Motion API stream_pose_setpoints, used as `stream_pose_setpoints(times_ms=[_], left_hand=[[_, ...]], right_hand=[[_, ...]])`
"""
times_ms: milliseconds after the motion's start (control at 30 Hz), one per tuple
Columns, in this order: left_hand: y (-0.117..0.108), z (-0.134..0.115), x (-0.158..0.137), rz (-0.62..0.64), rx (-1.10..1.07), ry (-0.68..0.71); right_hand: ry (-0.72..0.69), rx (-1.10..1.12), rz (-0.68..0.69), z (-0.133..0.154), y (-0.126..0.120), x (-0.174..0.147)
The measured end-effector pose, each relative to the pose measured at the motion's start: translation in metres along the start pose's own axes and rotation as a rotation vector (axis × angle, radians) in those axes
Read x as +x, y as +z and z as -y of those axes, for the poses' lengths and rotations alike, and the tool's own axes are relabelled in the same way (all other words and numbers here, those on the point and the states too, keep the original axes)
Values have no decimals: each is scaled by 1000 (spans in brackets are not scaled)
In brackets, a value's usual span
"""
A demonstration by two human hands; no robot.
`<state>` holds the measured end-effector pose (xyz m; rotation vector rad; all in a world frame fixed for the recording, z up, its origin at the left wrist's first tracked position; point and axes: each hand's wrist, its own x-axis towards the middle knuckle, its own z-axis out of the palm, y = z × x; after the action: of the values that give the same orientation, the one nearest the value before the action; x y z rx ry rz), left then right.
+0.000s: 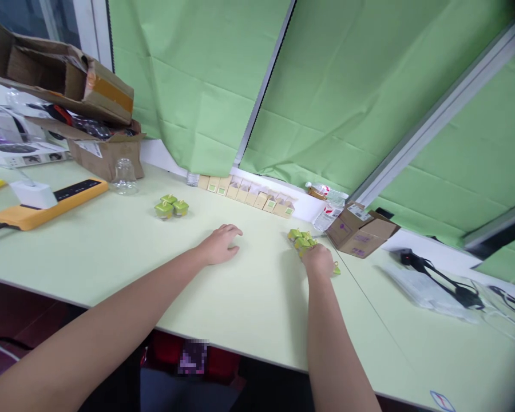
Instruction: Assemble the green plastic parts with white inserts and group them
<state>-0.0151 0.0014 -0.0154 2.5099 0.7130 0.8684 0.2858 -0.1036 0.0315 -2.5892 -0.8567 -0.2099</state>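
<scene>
My left hand [220, 245] is over the pale table [249, 292], its fingers spread and slightly bent, holding nothing. To its left stands a small group of green-topped little items with yellow loops [170, 207]. My right hand [319, 261] reaches down into a second cluster of the same green-topped items [299, 239]. The back of that hand hides its fingertips, so I cannot tell whether it grips one of them. One more green-topped item [336, 268] shows just to the right of this hand.
A row of small beige boxes [249, 193] lines the back edge. Plastic bottles [327, 214] and a cardboard box [360, 230] are behind my right hand. At left are an orange power strip [51, 204], a clear jar [125, 177] and stacked cartons [105, 157]. Cables [446, 280] lie at right.
</scene>
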Motion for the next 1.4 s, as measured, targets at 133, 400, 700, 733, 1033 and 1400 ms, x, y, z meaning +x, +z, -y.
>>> stream_pose_setpoints(times_ms=[133, 400, 700, 733, 1033, 1400], left_hand=[[-2, 1, -1, -33, -109, -64], [-9, -19, 3, 49, -389, 12], [-3, 11, 7, -74, -229, -153], [-3, 15, 7, -96, -193, -174], [-8, 20, 6, -209, 64, -160], [-19, -35, 1, -77, -71, 203]], right_hand=[[-311, 165, 187, 38, 6, -27], [-833, 843, 400, 100, 36, -105], [-60, 1516, 599, 82, 37, -64], [-27, 1489, 622, 80, 40, -61], [-37, 1451, 780, 82, 42, -70], [-202, 1302, 1109, 83, 20, -90]])
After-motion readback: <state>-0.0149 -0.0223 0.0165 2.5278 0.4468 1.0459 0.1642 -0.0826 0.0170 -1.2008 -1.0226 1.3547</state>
